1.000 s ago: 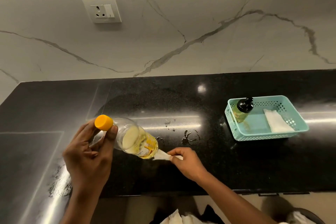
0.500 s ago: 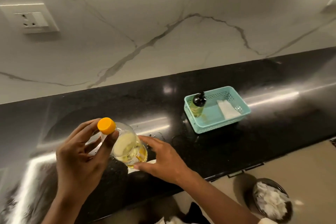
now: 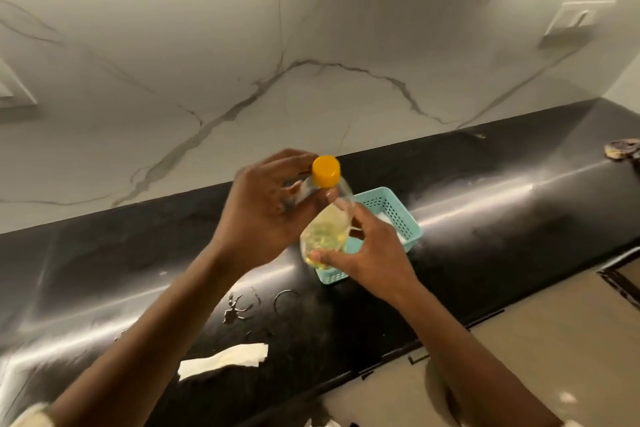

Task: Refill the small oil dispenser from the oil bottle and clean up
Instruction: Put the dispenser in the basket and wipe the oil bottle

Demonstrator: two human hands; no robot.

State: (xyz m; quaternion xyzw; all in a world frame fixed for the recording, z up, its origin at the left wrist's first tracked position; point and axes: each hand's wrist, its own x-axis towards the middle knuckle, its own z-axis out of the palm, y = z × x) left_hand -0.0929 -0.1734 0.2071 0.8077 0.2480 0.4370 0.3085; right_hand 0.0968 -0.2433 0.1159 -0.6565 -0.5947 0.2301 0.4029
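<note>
Yellow-capped, the oil bottle [image 3: 325,218] is now raised in front of the basket [image 3: 398,215], gripped at the neck by the left hand [image 3: 263,215] and at the base by the right hand [image 3: 370,253]. The tissue [image 3: 225,359] is released and left on the near side of the basket, so wiping seems done. The dispenser is perhaps hidden behind the bottle.

Clear smooth plastic oil bottle [image 3: 325,229], cap [image 3: 325,172] smooth yellow plastic. Counter [image 3: 485,218] polished black stone, glossy, with wet ring smears [image 3: 242,305] near its front edge. Basket [image 3: 398,215] teal perforated plastic. Tissue [image 3: 225,359] creased white paper at the front edge. Wall [image 3: 311,45] smooth white veined marble look.
</note>
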